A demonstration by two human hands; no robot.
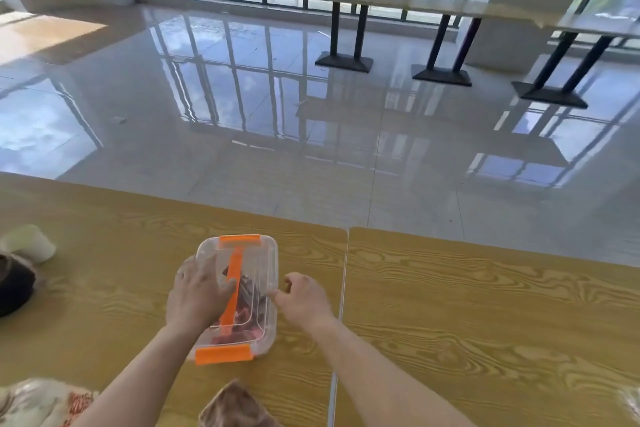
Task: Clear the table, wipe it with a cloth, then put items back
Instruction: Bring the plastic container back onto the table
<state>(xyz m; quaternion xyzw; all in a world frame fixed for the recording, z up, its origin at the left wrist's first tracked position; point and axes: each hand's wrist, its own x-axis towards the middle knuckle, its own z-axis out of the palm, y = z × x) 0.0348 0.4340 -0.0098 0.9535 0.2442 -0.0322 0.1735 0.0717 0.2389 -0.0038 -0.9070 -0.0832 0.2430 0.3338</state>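
Observation:
A clear plastic box (259, 253) with orange latches and an orange handle stands on the yellow wood-grain table (485, 322), holding dark and reddish items. My left hand (195, 295) lies flat on the lid's left side, thumb against the orange handle. My right hand (304, 295) is at the box's right edge, fingers curled loosely, thumb touching the box's side. A brownish cloth (235, 406) lies at the near edge, just below the box.
A pale paper cup (31, 243) lies on its side at the table's left, beside a dark round object (14, 288). A floral fabric (38, 402) sits at the bottom left. A seam (343, 288) joins two tabletops. Beyond are glossy floor and tall tables (398, 0).

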